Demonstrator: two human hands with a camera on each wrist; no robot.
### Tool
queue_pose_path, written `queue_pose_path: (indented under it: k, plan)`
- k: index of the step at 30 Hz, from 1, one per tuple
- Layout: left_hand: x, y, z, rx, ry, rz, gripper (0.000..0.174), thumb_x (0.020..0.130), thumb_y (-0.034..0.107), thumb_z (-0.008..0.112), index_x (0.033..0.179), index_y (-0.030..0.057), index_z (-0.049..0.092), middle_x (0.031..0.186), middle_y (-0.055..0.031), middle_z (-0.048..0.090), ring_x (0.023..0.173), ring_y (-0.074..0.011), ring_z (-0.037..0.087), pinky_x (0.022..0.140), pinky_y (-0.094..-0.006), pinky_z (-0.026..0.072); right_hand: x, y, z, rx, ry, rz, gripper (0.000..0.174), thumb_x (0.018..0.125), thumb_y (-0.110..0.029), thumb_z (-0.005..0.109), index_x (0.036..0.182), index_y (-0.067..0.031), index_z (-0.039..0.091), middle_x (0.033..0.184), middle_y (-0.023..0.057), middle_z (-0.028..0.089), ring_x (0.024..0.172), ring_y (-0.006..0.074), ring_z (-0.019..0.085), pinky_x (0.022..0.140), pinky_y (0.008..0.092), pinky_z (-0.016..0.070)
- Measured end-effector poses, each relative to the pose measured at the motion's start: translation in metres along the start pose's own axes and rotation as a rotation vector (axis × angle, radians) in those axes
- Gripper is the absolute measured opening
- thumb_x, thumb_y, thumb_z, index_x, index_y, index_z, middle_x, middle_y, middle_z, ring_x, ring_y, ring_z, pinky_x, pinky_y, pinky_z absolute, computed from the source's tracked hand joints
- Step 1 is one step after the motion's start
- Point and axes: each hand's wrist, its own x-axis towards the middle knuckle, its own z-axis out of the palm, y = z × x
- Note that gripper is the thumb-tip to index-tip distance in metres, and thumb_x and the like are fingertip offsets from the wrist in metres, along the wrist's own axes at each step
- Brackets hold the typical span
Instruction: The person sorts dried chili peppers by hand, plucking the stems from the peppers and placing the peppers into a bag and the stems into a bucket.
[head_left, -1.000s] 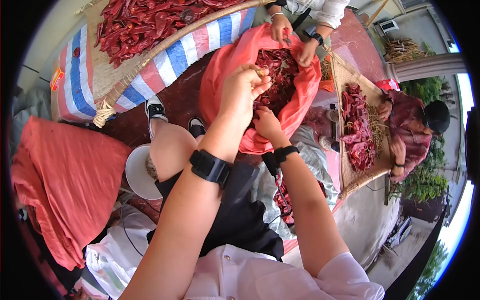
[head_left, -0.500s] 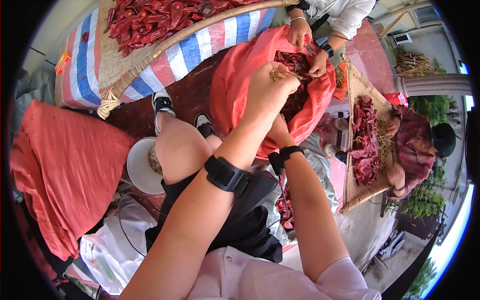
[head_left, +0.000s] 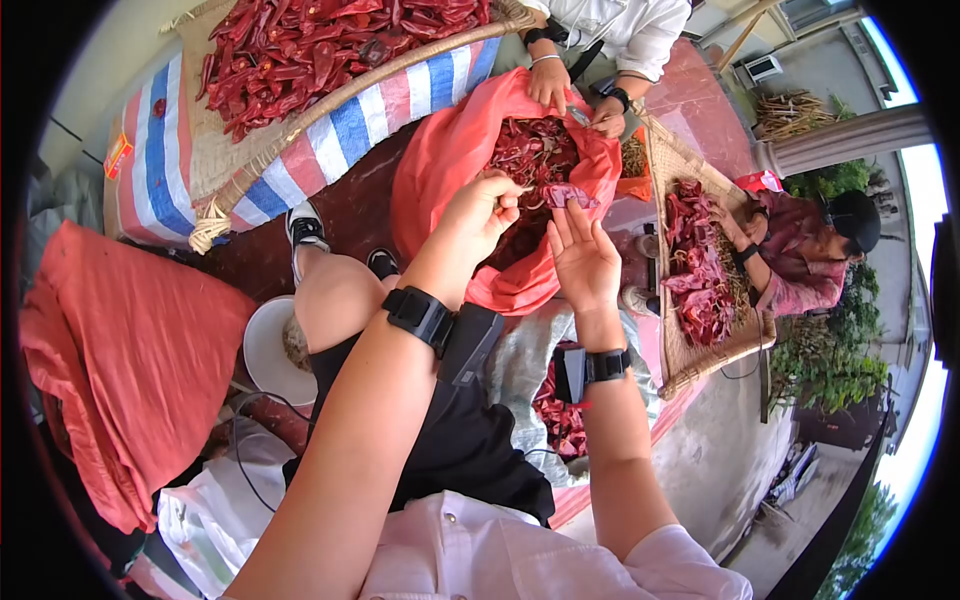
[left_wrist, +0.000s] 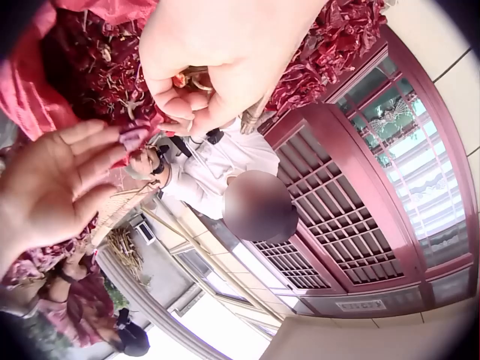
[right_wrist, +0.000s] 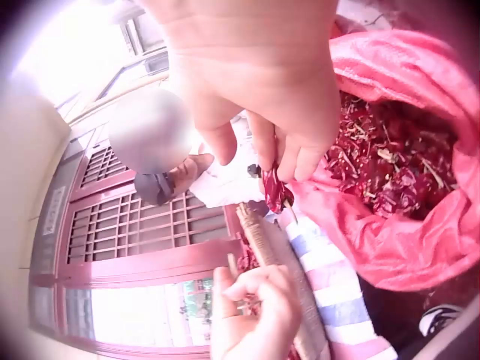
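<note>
The left hand [head_left: 483, 213] is curling its fingers inward and pinching a few dry stems [left_wrist: 198, 78] between thumb and fingers, with one pale stem end poking out past the fingertips toward the right hand [head_left: 587, 262]. The right hand is turning its palm up with the fingers straight and slightly spread, the thumb standing apart from them; a wrinkled red pepper [head_left: 570, 196] is lying against its fingertips, and how firmly the fingers are pressing on it, I cannot tell. The two hands are hovering near each other above the near side of a pink-red sack [head_left: 428, 180], the pepper sitting just beside the left hand's fingertips. Inside the sack, dried red peppers [head_left: 535, 143] mixed with pale stems are showing. Across the opening, another person's two hands are working at the far rim, the wristbanded one [head_left: 608, 118] gripping something small and greyish that I cannot make out. Off to the right, a person in a dark cap [head_left: 850, 220] is bending over a woven tray [head_left: 690, 365] of peppers.
</note>
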Motion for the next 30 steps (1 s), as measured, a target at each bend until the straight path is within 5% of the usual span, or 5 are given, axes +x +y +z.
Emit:
queue_pose_path:
  k: [5,16,21,25,30]
  plan:
    - [-0.010,-0.003,-0.002,-0.008,0.013,-0.117,0.019,0.073,-0.002,0.059,0.090,0.0039,0.055,0.072,-0.0031,0.056,0.064,-0.0113,0.054,0.060,-0.0234,0.0440,-0.021,-0.002,0.027,0.136,-0.084,-0.013,0.050,0.085,-0.025,0.051,0.123,0.0055,0.042,0.129,0.0121,0.045,0.122,0.0254,0.038,0.104,0.0376,0.0290]
    - [-0.024,-0.008,-0.001,0.225,0.059,0.119,0.028,0.080,0.010,0.063,0.107,0.0032,0.058,0.086,-0.0012,0.062,0.074,-0.0073,0.056,0.063,-0.0201,0.0428,-0.044,0.020,0.067,0.162,-0.157,0.078,0.055,0.084,-0.027,0.054,0.125,0.0059,0.039,0.129,0.0135,0.043,0.125,0.0244,0.035,0.104,0.0344,0.0279]
    - [-0.023,-0.010,-0.001,0.149,0.080,0.166,0.024,0.079,0.011,0.065,0.100,0.0002,0.060,0.083,-0.0033,0.063,0.067,-0.0065,0.056,0.057,-0.0180,0.0445,-0.046,0.014,0.075,0.184,-0.202,0.110,0.057,0.085,-0.027,0.054,0.128,0.0049,0.035,0.133,0.0162,0.037,0.127,0.0245,0.032,0.104,0.0337,0.0283]
    - [-0.022,-0.009,-0.004,0.211,0.199,0.152,0.023,0.078,0.015,0.067,0.095,0.0015,0.061,0.078,-0.0016,0.062,0.064,-0.0064,0.056,0.054,-0.0186,0.0445,-0.047,0.011,0.081,-0.235,-0.170,0.085,0.044,0.086,-0.018,0.052,0.124,0.0022,0.042,0.129,0.0180,0.041,0.124,0.0255,0.036,0.100,0.0336,0.0322]
    - [-0.023,-0.015,-0.003,0.287,0.201,0.093,0.022,0.077,0.017,0.068,0.093,0.0027,0.062,0.075,0.0001,0.061,0.062,-0.0064,0.056,0.053,-0.0186,0.0431,-0.042,0.000,0.100,-1.600,-0.095,-0.573,0.033,0.072,-0.003,0.063,0.104,0.0011,0.055,0.109,0.0136,0.054,0.102,0.0264,0.049,0.090,0.0360,0.0386]
